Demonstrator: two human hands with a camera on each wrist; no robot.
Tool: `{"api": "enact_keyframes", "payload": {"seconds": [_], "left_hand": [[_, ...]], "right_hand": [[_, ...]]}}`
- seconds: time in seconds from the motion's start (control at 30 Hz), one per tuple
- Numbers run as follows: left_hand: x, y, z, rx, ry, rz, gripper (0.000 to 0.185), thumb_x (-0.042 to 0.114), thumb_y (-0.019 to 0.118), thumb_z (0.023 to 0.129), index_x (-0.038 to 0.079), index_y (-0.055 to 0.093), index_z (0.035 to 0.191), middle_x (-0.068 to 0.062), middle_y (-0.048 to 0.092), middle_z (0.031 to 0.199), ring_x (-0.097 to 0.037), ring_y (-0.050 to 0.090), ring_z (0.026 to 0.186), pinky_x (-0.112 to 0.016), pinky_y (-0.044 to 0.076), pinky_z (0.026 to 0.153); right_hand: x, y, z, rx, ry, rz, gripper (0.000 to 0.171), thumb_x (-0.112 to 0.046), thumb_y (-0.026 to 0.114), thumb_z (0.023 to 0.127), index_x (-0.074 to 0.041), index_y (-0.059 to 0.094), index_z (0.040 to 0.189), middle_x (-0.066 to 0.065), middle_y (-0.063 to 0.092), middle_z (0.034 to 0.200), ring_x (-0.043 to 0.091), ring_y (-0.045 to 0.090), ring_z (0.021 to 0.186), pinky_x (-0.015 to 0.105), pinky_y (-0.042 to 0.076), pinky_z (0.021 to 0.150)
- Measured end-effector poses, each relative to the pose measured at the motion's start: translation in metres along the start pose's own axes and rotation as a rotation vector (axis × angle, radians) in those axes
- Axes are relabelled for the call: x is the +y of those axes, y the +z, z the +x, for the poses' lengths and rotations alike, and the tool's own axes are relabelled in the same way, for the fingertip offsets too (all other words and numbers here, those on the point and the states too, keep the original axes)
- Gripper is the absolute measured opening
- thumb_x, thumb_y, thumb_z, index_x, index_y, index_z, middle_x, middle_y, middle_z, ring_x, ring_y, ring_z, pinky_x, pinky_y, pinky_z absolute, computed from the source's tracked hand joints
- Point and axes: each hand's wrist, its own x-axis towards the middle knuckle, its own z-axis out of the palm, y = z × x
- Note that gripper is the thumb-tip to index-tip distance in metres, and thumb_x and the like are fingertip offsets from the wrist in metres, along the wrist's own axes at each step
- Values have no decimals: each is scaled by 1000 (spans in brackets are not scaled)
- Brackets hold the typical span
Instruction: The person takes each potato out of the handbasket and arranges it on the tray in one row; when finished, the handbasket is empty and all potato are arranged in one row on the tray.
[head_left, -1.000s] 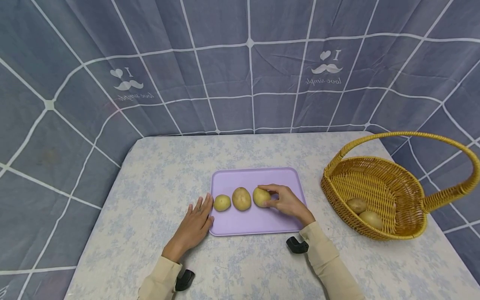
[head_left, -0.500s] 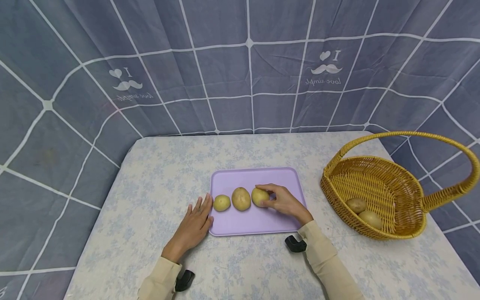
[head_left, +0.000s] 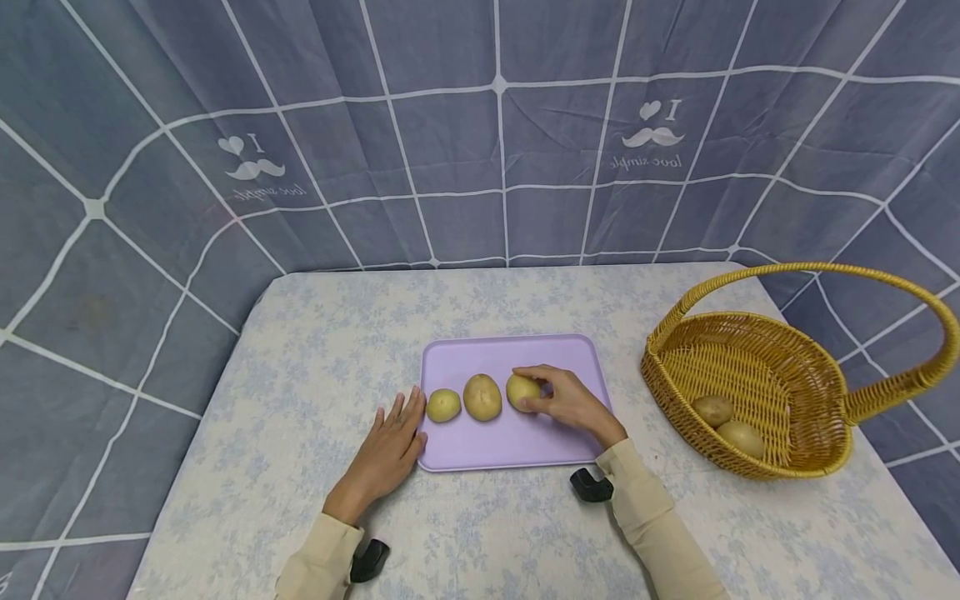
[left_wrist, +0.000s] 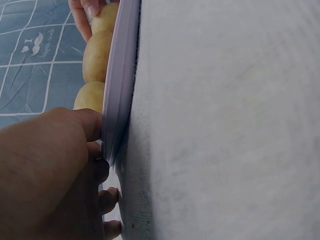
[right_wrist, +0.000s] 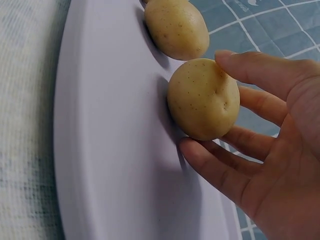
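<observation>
A: What stands on the table with the pale blue flowered cloth (head_left: 315,367)?

B: The biggest thing is the woven yellow wicker basket with a hoop handle (head_left: 757,392), at the right edge. Two potatoes lie inside it. Next is the flat lilac plastic tray (head_left: 517,354), near the front edge at the middle, with three yellow potatoes in a row across it.

A: Has something changed in the last second?

B: Only a little. The rightmost yellow potato (head_left: 522,391) sits a bit closer to the middle potato (head_left: 482,397) than before, and the right hand (head_left: 570,402) has turned slightly around it. I judge that the person is only settling this potato into the row; the small left potato (head_left: 444,405) and the basket are where they were.

A: How are the hands now?

B: The right hand lies over the right part of the tray, its sleeve crossing the front edge. In the right wrist view the thumb is on top of the potato (right_wrist: 204,98) and the fingers (right_wrist: 220,172) are curled under it, so it grips it, the potato touching the tray. The left hand (head_left: 386,454) lies flat on the cloth, holding nothing, its straight fingers (left_wrist: 82,125) against the left edge of the tray (left_wrist: 117,85).
</observation>
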Motion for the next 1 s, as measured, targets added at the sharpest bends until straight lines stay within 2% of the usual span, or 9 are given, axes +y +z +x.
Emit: {"api": "enact_keyframes", "payload": {"seconds": [0.17, 0.33, 0.6, 0.73, 0.87, 1.0], "left_hand": [[1, 0, 0, 1, 4, 0, 56, 26, 40, 94, 8, 17, 142, -5, 16, 146, -28, 12, 134, -53, 8, 105], [1, -1, 0, 2, 4, 1, 56, 26, 39, 95, 8, 16, 142, -5, 16, 146, -28, 12, 134, -53, 8, 105], [0, 0, 0, 5, 3, 10, 56, 25, 40, 94, 7, 16, 142, -5, 16, 146, -29, 12, 134, -53, 9, 105], [-1, 0, 0, 4, 1, 5, 56, 26, 40, 94, 8, 16, 142, -5, 16, 146, -28, 12, 134, -53, 8, 105], [-1, 1, 0, 2, -1, 6, 56, 26, 39, 95, 8, 16, 142, -5, 16, 146, -28, 11, 134, -53, 8, 105], [0, 1, 0, -3, -5, 1, 56, 26, 39, 95, 8, 16, 142, -5, 17, 146, -28, 11, 134, -53, 8, 105]], "right_hand": [[1, -4, 0, 16, -2, 0, 50, -22, 70, 76, -12, 55, 122, 3, 56, 116, 18, 51, 100, 37, 45, 82], [-1, -15, -3, 31, -3, 58, 50, -21, 68, 78, -10, 53, 124, 6, 53, 122, 26, 50, 108, 40, 44, 87], [-9, -58, -24, 125, -32, 109, 53, -27, 65, 81, -11, 48, 128, 9, 46, 130, 31, 44, 116, 43, 39, 94], [-11, -82, -40, 183, -52, 150, 53, -22, 64, 81, -9, 46, 129, 11, 43, 132, 32, 41, 119, 42, 37, 96], [-12, -103, -60, 252, -25, 164, 52, -19, 63, 82, -10, 45, 130, 8, 43, 134, 29, 39, 121, 38, 36, 97], [-12, -120, -83, 316, 12, 163, 53, -18, 62, 83, -11, 43, 132, 7, 43, 133, 24, 42, 120, 23, 41, 92]]}}
